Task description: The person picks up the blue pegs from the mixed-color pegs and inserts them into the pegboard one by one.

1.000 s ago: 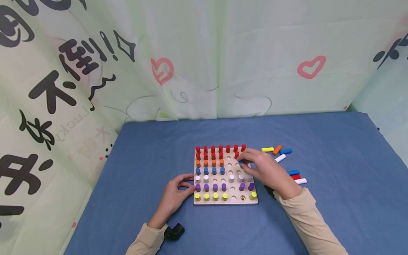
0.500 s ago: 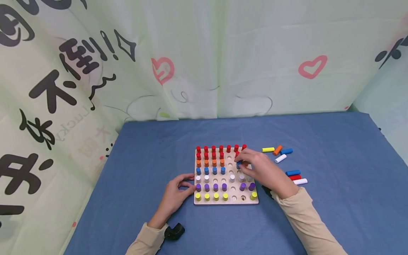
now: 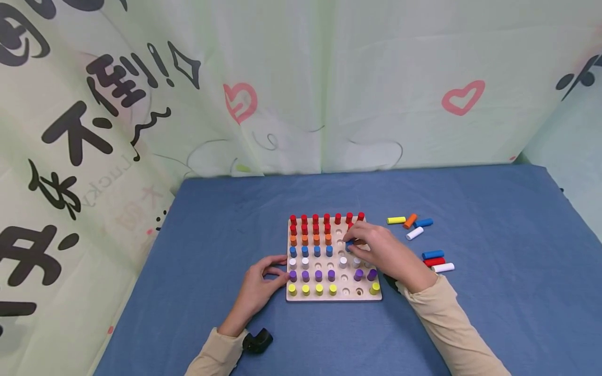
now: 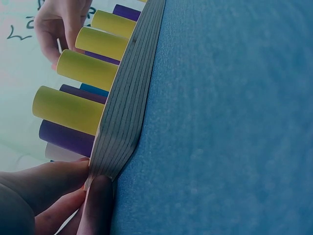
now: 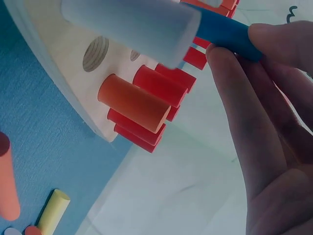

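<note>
A wooden pegboard (image 3: 331,299) lies on the blue cloth, with rows of red, orange, blue, white, purple and yellow pegs standing in it. My left hand (image 3: 258,284) grips the board's left edge; in the left wrist view, fingers pinch its layered side (image 4: 122,98) near a corner. Over the right half of the board, my right hand (image 3: 389,250) pinches a blue peg (image 5: 227,32) between thumb and fingertips. From the head, that peg shows close to the holes right of the blue row. A white peg (image 5: 132,27) looms large before the right wrist camera. My right hand hides part of the upper right rows.
Right of the board lie loose pegs: a yellow one (image 3: 396,220), an orange one (image 3: 410,221), a blue one (image 3: 423,222) and a white one (image 3: 414,233). Nearer are another blue (image 3: 432,254), a red (image 3: 434,261) and a white peg (image 3: 443,267). A printed curtain (image 3: 282,146) hangs behind.
My right hand has shifted slightly left over the board with the blue peg, which now sits a little lower in the head view. My left hand stays at the board's edge.
</note>
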### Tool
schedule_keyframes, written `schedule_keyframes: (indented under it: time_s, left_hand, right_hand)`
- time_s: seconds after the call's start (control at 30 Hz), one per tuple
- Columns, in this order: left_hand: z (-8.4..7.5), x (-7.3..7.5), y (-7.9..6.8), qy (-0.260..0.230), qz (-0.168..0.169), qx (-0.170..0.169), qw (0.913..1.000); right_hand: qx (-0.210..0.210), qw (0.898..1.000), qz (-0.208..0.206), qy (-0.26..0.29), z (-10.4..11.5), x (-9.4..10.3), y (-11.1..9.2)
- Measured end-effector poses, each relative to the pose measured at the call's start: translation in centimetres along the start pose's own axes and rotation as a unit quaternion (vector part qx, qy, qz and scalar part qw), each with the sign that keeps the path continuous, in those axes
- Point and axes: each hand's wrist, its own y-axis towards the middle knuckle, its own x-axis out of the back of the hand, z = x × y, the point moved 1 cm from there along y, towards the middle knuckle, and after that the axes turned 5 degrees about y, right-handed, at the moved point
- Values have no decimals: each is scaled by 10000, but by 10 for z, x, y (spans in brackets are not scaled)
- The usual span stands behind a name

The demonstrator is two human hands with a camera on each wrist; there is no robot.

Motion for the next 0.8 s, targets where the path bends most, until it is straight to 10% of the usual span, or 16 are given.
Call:
schedule_keyframes:
  time_s: [0.8]
  left_hand:
    - [1,0,1,-53,-2,-43,10000]
  right_hand:
    - [188,9996,217,-7,-1,-11,7]
